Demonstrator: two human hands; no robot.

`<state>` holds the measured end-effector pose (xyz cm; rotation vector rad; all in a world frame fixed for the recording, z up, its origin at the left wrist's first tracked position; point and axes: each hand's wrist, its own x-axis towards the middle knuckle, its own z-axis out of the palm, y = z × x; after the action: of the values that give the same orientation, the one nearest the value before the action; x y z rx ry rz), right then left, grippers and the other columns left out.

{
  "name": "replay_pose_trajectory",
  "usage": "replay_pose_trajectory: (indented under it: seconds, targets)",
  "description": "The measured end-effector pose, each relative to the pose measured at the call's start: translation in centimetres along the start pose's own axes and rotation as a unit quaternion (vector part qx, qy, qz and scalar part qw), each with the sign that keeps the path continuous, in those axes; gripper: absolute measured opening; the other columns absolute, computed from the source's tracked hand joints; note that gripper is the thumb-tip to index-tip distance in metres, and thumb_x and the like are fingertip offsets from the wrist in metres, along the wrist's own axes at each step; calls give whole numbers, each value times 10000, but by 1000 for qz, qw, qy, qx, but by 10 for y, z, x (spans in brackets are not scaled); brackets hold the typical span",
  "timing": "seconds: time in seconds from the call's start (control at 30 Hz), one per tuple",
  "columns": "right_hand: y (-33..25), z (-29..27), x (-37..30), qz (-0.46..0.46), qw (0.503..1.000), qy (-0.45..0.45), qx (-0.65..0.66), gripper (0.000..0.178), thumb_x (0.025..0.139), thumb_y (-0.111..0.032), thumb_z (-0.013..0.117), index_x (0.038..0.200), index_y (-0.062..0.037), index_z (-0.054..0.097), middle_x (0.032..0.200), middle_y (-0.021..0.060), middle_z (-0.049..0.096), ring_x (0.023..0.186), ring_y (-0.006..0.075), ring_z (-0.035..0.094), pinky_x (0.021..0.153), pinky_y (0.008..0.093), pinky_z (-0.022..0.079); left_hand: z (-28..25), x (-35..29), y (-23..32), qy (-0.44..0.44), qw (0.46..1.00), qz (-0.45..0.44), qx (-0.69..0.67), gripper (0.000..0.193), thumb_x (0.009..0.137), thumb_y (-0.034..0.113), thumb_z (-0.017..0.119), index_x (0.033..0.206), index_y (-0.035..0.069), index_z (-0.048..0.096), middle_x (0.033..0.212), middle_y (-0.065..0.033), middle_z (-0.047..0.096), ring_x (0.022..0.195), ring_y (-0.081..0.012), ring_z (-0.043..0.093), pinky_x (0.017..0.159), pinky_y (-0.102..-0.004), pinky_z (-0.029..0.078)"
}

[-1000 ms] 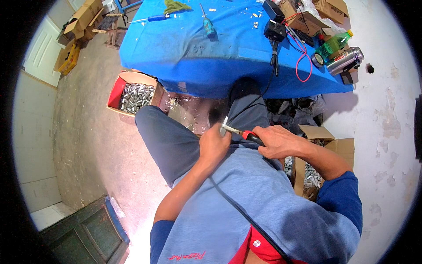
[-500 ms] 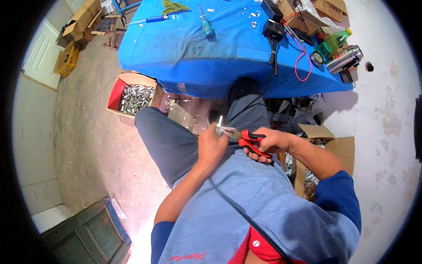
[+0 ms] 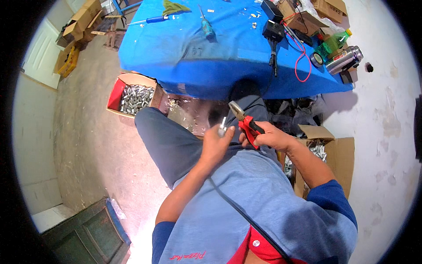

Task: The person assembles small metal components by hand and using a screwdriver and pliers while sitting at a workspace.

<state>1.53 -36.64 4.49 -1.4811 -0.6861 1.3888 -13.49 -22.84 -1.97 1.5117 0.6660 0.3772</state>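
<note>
Above my lap, my left hand is closed around a small silvery metal part with a pale stem standing up from it; its exact kind is too small to make out. My right hand grips a pair of pliers by their red and black handles. The pliers' metal jaws point up and away from me, a little to the right of the small part and apart from it. My fingers partly cover the handles and most of the metal part.
A blue-covered table stands ahead, bearing screwdrivers, black adapters, a green bottle and a steel flask. At left sits a box of small metal parts. An open carton stands at right, near the wall.
The pliers have come off the small metal part and swung upward in my right hand. My left hand still holds the part, tilted slightly to the right.
</note>
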Motion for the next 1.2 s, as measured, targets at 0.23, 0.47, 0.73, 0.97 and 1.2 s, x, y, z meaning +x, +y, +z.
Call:
replay_pose_trajectory:
  seconds: [0.23, 0.47, 0.73, 0.97, 1.2]
  targets:
    - [-6, -9, 3, 8, 936, -31, -352, 450, 738, -171, 578, 1152, 2, 549, 912, 112, 605, 796, 197, 565, 760, 352, 483, -5, 0, -2, -39, 992, -57, -109, 319, 909, 346, 680, 830, 55, 573, 627, 34, 501, 532, -60, 431, 466, -250, 338]
    - [-24, 8, -7, -19, 917, -33, -397, 500, 754, -176, 544, 1229, -28, 493, 997, 263, 634, 946, 450, 608, 806, 496, 475, -14, -1, -5, -109, 935, -163, -296, 295, 921, 322, 666, 851, 96, 489, 599, 51, 406, 472, -55, 352, 426, -231, 258]
    - [-42, 16, -11, 28, 863, -26, -503, 433, 783, -172, 535, 1170, 17, 489, 1014, 269, 617, 985, 445, 586, 840, 522, 456, -11, -1, -7, -101, 967, -148, -183, 246, 921, 289, 665, 888, 79, 542, 619, 61, 422, 493, -35, 355, 441, -222, 268]
    - [-37, 10, -9, 6, 846, -45, -532, 410, 794, -180, 532, 1146, 27, 496, 978, 263, 622, 956, 443, 593, 822, 523, 457, -8, 0, -5, -84, 983, -90, -139, 214, 916, 248, 646, 848, 65, 557, 614, 57, 445, 504, -41, 383, 448, -227, 289]
    - [-45, 9, -7, 20, 840, -61, -539, 416, 782, -183, 538, 1142, 25, 532, 977, 256, 640, 971, 430, 607, 832, 523, 460, -8, 0, -4, -86, 983, -93, -132, 222, 913, 254, 646, 844, 54, 578, 612, 54, 463, 504, -48, 396, 452, -237, 304]
